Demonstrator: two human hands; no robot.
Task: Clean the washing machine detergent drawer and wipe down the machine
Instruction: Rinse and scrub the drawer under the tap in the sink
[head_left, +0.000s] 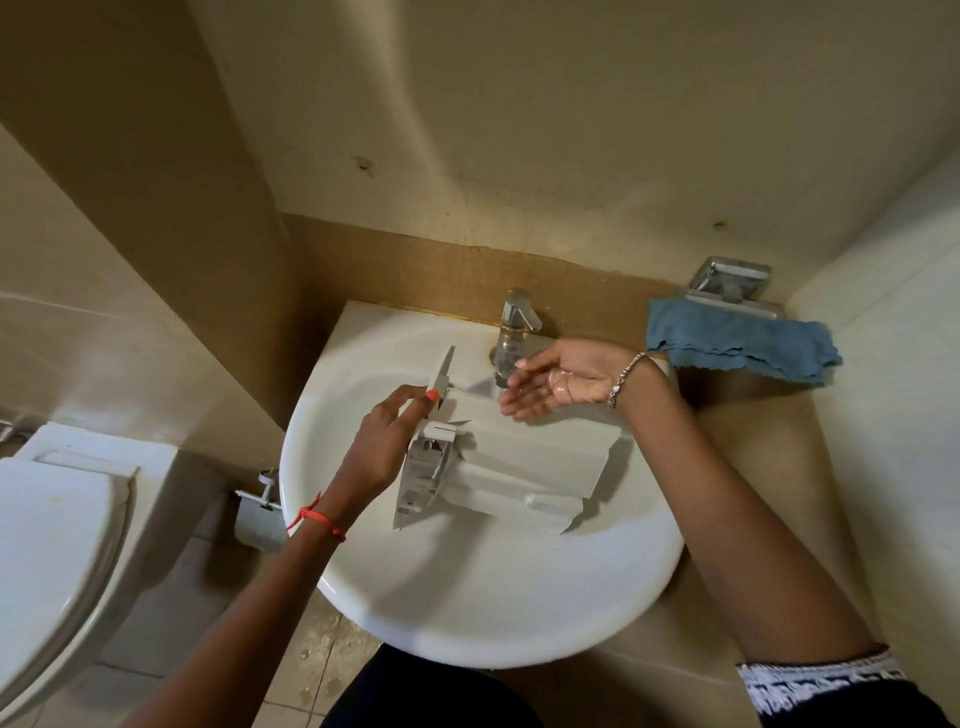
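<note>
Drawer: the white plastic detergent drawer lies in the basin between my two hands. Its front panel is at the left hand and its long compartment body runs off beneath the right hand.
Left hand: the left hand grasps the front-panel end. The thumb is pressed on the near face and the other fingers are hidden behind the panel.
Right hand: the right hand is released, palm up and cupped under the tap, with a little water pooled in it. I cannot tell whether water is running.
Handling: I judge the drawer light, stiff and hollow. It is probably slick where wet or filmed with detergent, and its thin ribs and clips look breakable if twisted.
Where to hold: the front panel serves as a handle. For scrubbing I would also steady the far end of the body, on its solid side walls.
Surface: the white sink carries the drawer. Its bowl is glossy and curved, so the drawer may slide.
Room: this is a narrow washroom with beige walls. A blue cloth hangs from a metal holder just beyond the right hand. A toilet stands well outside the left hand, and the tiled floor shows below.
</note>
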